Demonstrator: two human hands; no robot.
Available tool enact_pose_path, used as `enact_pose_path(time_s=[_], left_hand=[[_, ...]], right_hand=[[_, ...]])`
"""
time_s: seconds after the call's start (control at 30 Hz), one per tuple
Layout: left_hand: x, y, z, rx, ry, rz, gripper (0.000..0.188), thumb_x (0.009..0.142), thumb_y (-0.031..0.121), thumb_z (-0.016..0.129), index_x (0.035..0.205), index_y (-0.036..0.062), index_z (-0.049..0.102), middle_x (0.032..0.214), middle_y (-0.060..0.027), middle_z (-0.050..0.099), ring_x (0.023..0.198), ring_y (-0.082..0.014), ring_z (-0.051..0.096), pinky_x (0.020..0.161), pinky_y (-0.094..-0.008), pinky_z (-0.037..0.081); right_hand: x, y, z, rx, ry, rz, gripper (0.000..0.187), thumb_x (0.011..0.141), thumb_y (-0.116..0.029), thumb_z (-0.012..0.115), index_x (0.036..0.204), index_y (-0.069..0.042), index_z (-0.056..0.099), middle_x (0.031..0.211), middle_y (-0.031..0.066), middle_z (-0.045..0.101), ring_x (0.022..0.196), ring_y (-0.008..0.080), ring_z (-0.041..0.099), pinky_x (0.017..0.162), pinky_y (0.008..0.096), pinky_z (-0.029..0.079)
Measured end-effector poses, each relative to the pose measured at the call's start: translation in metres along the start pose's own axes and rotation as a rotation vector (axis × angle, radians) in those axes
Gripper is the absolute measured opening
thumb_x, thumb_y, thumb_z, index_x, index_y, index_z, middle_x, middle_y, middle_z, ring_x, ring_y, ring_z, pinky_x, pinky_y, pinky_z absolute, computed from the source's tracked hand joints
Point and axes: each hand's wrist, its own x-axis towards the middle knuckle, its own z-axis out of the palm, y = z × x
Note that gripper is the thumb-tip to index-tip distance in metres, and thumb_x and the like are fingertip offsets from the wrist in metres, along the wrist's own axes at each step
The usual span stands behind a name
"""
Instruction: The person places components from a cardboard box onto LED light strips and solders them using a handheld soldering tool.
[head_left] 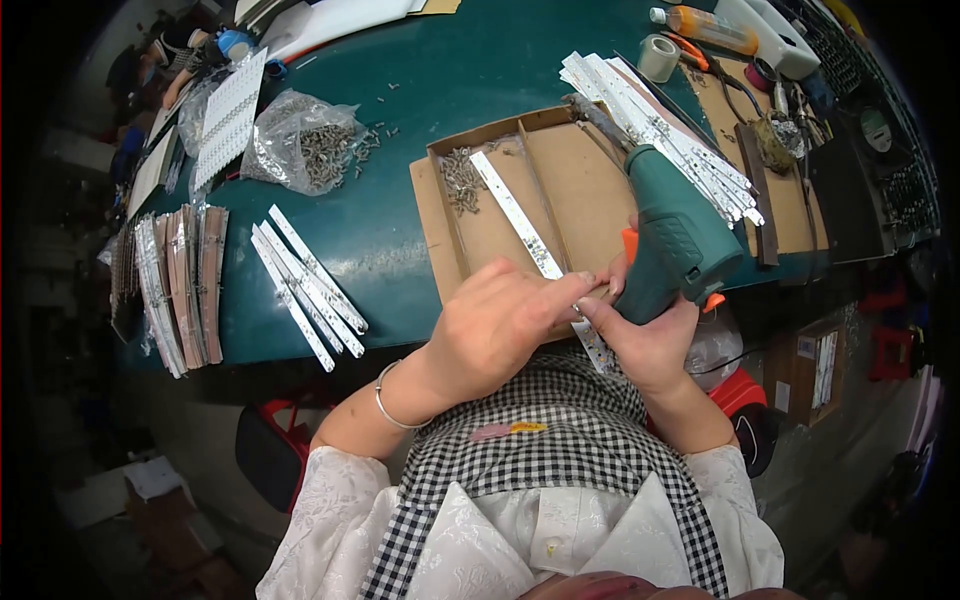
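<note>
My right hand (655, 345) is wrapped round the handle of a green soldering gun (680, 215) with an orange trigger. Its grey tip points away, over the far side of a shallow cardboard tray (580, 190). A long white circuit board strip (515, 215), dotted with small components, slants from the tray toward my apron. My left hand (505, 325) is closed, thumb and fingers pinching at this strip. The right thumb meets the left fingertips there, and whatever small piece may lie between them is hidden. Small metal parts (462, 182) lie heaped in the tray's left section.
To the left, several loose strips (308, 285) lie on the green table (395, 75), beside stacked strips (180, 285) and a clear bag (300, 145) of small metal parts. A strip pile (670, 135), tape roll (658, 58), pliers (690, 50) and orange bottle (710, 30) are at right.
</note>
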Motion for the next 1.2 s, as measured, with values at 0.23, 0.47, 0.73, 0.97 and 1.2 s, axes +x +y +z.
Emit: enact_pose_path(time_s=[0.23, 0.47, 0.73, 0.97, 1.2], left_hand=[[-0.008, 0.001, 0.008, -0.432, 0.024, -0.440, 0.052, 0.076, -0.006, 0.076, 0.123, -0.0021, 0.053, 0.083, -0.0134, 0.070, 0.083, -0.0198, 0.071, 0.073, -0.0272, 0.057], [-0.008, 0.004, 0.004, -0.295, -0.058, -0.394, 0.027, 0.076, -0.002, 0.077, 0.101, -0.0017, 0.067, 0.079, -0.0114, 0.070, 0.077, -0.0207, 0.071, 0.068, -0.0277, 0.056], [-0.020, -0.005, 0.017, -0.262, 0.091, -0.355, 0.021, 0.068, -0.004, 0.076, 0.087, 0.0038, 0.071, 0.078, -0.0068, 0.069, 0.067, -0.0199, 0.066, 0.062, -0.0311, 0.050], [-0.020, -0.045, 0.006, 0.104, 0.052, -0.460, 0.016, 0.068, 0.001, 0.077, 0.082, 0.0096, 0.073, 0.074, -0.0012, 0.067, 0.079, -0.0162, 0.063, 0.083, -0.0341, 0.038], [-0.022, -0.054, 0.016, 0.202, -0.001, -0.558, 0.012, 0.071, 0.007, 0.078, 0.081, 0.0131, 0.075, 0.073, 0.0028, 0.066, 0.085, -0.0136, 0.060, 0.095, -0.0452, 0.028]], right_hand=[[0.001, -0.003, -0.008, -0.218, -0.165, -0.110, 0.079, 0.075, 0.018, 0.068, 0.142, 0.000, 0.031, 0.093, 0.0060, 0.048, 0.083, 0.0171, 0.060, 0.079, 0.0336, 0.055], [-0.001, -0.001, -0.008, -0.244, -0.183, -0.080, 0.077, 0.076, 0.019, 0.065, 0.142, -0.001, 0.030, 0.089, 0.0059, 0.047, 0.081, 0.0173, 0.061, 0.077, 0.0318, 0.054], [-0.002, 0.015, -0.004, -0.059, -0.095, 0.015, 0.064, 0.079, 0.018, 0.062, 0.135, 0.001, 0.037, 0.097, 0.0065, 0.050, 0.085, 0.0167, 0.061, 0.076, 0.0300, 0.053], [0.004, 0.014, -0.012, -0.114, -0.021, 0.128, 0.046, 0.082, 0.019, 0.058, 0.122, 0.003, 0.043, 0.099, 0.0064, 0.050, 0.092, 0.0185, 0.064, 0.085, 0.0335, 0.056], [-0.001, 0.035, -0.021, -0.141, -0.130, 0.128, 0.037, 0.083, 0.019, 0.056, 0.115, 0.003, 0.046, 0.101, 0.0074, 0.049, 0.097, 0.0216, 0.065, 0.084, 0.0340, 0.056]])
